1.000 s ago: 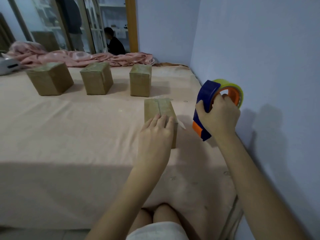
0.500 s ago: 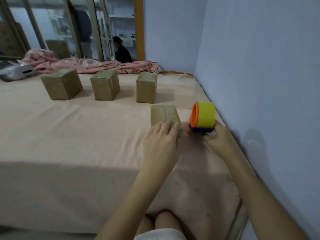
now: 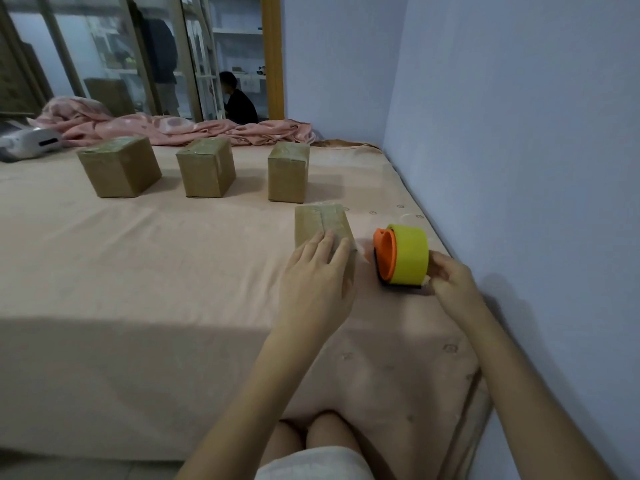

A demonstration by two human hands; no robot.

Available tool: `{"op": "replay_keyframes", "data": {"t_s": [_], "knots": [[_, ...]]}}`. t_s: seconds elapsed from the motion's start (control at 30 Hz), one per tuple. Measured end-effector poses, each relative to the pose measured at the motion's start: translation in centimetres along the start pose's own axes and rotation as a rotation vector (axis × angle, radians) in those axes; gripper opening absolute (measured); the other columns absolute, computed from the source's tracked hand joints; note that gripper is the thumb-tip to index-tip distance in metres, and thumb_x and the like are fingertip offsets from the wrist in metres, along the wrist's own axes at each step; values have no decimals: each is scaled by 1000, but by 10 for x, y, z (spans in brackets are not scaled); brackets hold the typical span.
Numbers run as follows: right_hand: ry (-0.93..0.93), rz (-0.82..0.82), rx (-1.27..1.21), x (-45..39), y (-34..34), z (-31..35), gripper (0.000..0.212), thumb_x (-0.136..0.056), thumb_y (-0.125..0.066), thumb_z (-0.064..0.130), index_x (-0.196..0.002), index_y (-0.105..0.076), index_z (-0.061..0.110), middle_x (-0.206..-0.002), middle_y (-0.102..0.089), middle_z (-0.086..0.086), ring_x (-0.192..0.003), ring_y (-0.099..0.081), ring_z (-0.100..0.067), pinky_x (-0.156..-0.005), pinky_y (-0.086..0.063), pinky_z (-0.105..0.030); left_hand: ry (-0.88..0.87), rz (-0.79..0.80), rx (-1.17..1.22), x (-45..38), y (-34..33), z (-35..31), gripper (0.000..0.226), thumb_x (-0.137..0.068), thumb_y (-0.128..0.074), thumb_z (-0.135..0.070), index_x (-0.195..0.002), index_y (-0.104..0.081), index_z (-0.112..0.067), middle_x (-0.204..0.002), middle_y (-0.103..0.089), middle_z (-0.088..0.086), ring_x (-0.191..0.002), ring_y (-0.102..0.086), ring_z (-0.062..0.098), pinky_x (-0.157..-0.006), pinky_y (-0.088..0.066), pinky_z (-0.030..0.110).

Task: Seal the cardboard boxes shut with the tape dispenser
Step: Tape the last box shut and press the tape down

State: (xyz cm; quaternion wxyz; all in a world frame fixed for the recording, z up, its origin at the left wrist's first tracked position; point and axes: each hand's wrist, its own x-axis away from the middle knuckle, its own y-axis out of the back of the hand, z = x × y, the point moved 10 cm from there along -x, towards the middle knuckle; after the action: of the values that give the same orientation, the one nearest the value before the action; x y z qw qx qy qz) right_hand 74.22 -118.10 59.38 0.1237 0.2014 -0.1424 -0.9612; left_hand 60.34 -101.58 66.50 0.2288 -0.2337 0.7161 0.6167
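Observation:
A small cardboard box (image 3: 320,221) sits on the pink bed sheet (image 3: 173,258), tape along its top seam. My left hand (image 3: 317,289) lies flat on its near top, fingers straight. Just right of it the tape dispenser (image 3: 403,256), with a yellow roll and an orange hub, rests on the sheet. My right hand (image 3: 450,282) holds its near side, fingers curled at the dark handle. Three more taped boxes stand in a row behind: left (image 3: 119,166), middle (image 3: 206,171), right (image 3: 288,176).
A blue wall (image 3: 519,168) runs close along the bed's right edge. A crumpled pink blanket (image 3: 173,128) lies at the far end, a white device (image 3: 31,142) at far left. Glass doors and people show beyond. My knees (image 3: 311,434) are at the near edge.
My right hand brought the dispenser down from the air and set it on the sheet right of the box. My left hand stayed on the box.

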Motion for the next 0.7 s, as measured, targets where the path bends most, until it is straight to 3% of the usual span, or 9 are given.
{"op": "replay_keyframes", "data": {"t_s": [0.07, 0.17, 0.23, 0.33, 0.4, 0.47, 0.57, 0.63, 0.7], "knots": [[5, -289, -11, 8, 22, 12, 59, -75, -33, -18, -104, -64, 23, -103, -65, 6, -101, -62, -5, -88, -45, -13, -3, 13, -13, 2, -2, 0, 47, -78, -64, -18, -123, -59, -8, -130, -57, 13, -124, -51, 29, -100, -41, 37], [159, -704, 119, 40, 46, 50, 41, -79, -36, -10, -105, -63, 6, -104, -60, 1, -100, -58, -14, -90, -44, -20, -6, 0, -24, 6, -3, 1, 56, -75, -68, -18, -127, -56, -4, -132, -56, 15, -124, -51, 31, -103, -40, 38], [315, -632, 128, 45, 27, 84, 39, -81, -37, -4, -109, -63, 5, -112, -58, 2, -108, -54, -9, -96, -40, -17, -8, -10, -15, 7, -2, 0, 64, -74, -71, -21, -132, -52, 0, -132, -56, 16, -124, -52, 31, -103, -40, 39], [392, -280, 155, 44, -33, 119, 39, -90, -38, 6, -125, -56, 6, -132, -51, 1, -126, -44, -8, -107, -32, -19, -3, 14, -15, 5, -5, -1, 65, -72, -72, -22, -129, -53, 4, -130, -56, 19, -122, -53, 33, -103, -42, 41], [315, -140, 140, 42, -61, 119, 42, -95, -38, 16, -135, -46, 8, -140, -45, 0, -131, -35, -1, -108, -25, -12, -6, 11, -6, 4, -5, -1, 60, -72, -72, -19, -124, -56, 5, -130, -55, 22, -124, -51, 35, -105, -40, 41], [156, -56, 106, 37, -76, 106, 44, -100, -37, 24, -143, -35, 13, -146, -37, 7, -128, -23, 11, -102, -15, 0, -10, -2, 14, 4, -3, -2, 65, -77, -67, -22, -133, -47, 6, -142, -43, 23, -136, -36, 35, -114, -25, 40], [-10, 6, -55, 36, -84, 82, 45, -101, -36, 30, -145, -32, 22, -138, -34, 23, -117, -25, 26, -95, -19, 2, 4, -119, 42, 10, 14, 4, 75, -84, -55, -34, -143, -30, 4, -153, -24, 17, -144, -12, 32, -118, -6, 44], [-71, -6, -171, 37, -84, 71, 42, -101, -34, 31, -142, -37, 25, -130, -37, 31, -108, -29, 34, -89, -24, 7, 131, -188, 204, 17, 21, 25, 78, -86, -47, -42, -149, -18, -4, -156, -10, 6, -146, -1, 23, -119, -1, 39], [-115, -13, -249, 39, -86, 63, 40, -101, -32, 34, -140, -39, 29, -122, -40, 40, -112, -33, 29, -87, -27, 7, 335, -109, 526, 26, 6, 51, 74, -92, -45, -41, -151, -8, -17, -156, -1, -9, -144, 2, 6, -117, -5, 27]]}}
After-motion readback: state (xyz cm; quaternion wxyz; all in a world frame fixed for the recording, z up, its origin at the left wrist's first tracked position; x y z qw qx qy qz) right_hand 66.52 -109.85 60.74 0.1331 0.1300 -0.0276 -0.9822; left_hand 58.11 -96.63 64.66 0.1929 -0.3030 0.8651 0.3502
